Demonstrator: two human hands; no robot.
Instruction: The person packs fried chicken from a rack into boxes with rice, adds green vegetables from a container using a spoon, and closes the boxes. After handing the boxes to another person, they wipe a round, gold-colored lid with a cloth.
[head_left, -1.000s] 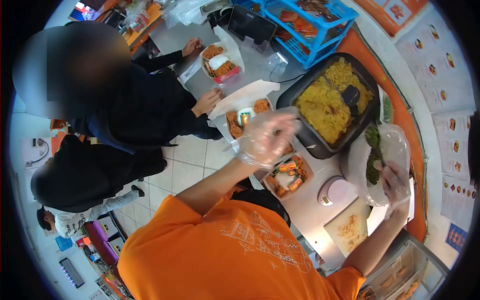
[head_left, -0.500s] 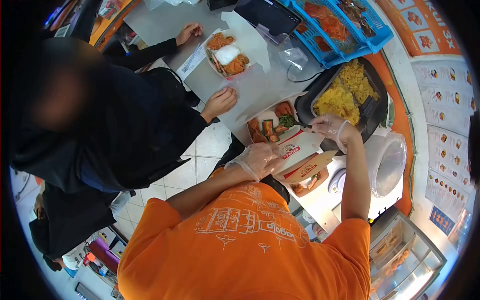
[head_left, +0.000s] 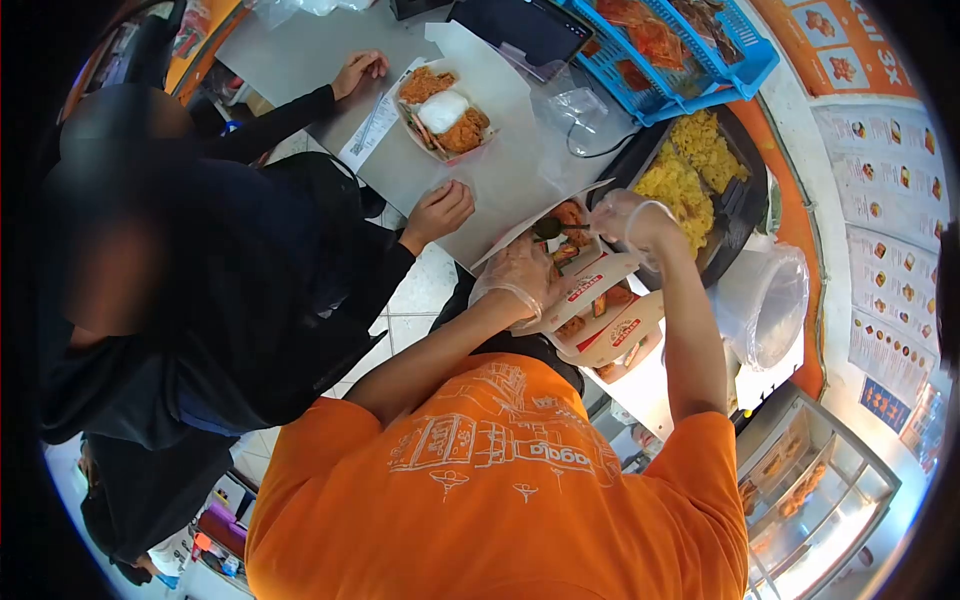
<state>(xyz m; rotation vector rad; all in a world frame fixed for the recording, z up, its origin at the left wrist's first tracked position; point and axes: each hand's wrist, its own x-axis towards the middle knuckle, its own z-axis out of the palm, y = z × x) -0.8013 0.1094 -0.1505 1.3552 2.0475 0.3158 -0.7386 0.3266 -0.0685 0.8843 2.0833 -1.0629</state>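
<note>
My left hand point(head_left: 522, 277), in a clear plastic glove, curls over the near left side of a cardboard takeaway box point(head_left: 600, 268). The box holds fried chicken point(head_left: 570, 213) and other food partly hidden by my fingers. My gloved right hand point(head_left: 632, 225) is closed on the handle of a dark spoon point(head_left: 547, 228), whose bowl is above the food. A second takeaway box point(head_left: 622, 332) with food inside sits close to my body. Beside my right hand, a black tray point(head_left: 735, 205) carries yellow scrambled-looking food point(head_left: 678, 190).
Across the grey counter point(head_left: 290, 60) stands an open box with rice and fried chicken point(head_left: 440, 108), beside a receipt point(head_left: 370, 130). A co-worker's hands point(head_left: 440, 213) rest nearby. A blue basket point(head_left: 690, 95), a dark tablet point(head_left: 520, 35) and a clear plastic tub point(head_left: 775, 305) surround the work area.
My left hand has moved from the lid up onto the box's left side. My right hand has moved left with the spoon; the greens seen near its tip earlier are not distinguishable now.
</note>
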